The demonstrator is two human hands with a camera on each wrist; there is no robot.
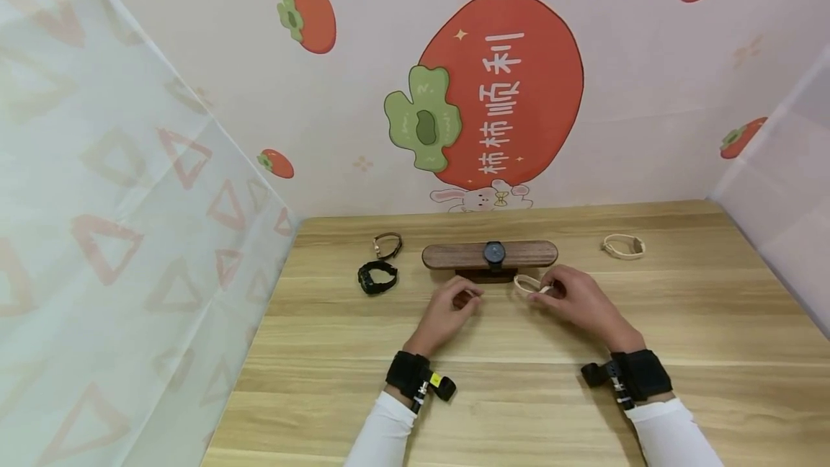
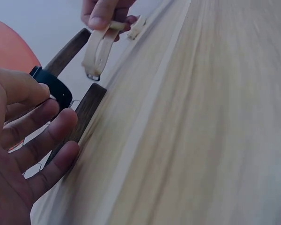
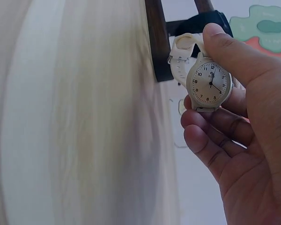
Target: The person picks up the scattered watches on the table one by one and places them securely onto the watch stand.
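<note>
My right hand pinches a white wristwatch between thumb and fingers, just in front of the stand's right half. The watch's round dial with numerals faces the right wrist camera, and its buckled strap loops behind. My left hand is in front of the stand's left half, fingers loosely bent and holding nothing. A dark wooden watch stand has a long rounded bar on a lower base. Around the bar, right of its middle, sits a black round-faced watch; in the left wrist view my left fingers overlap it.
Left of the stand lie a black chunky watch and a thin dark-strapped watch. A cream-strapped watch lies to the right. The wood-grain table meets a printed backdrop behind and side panels.
</note>
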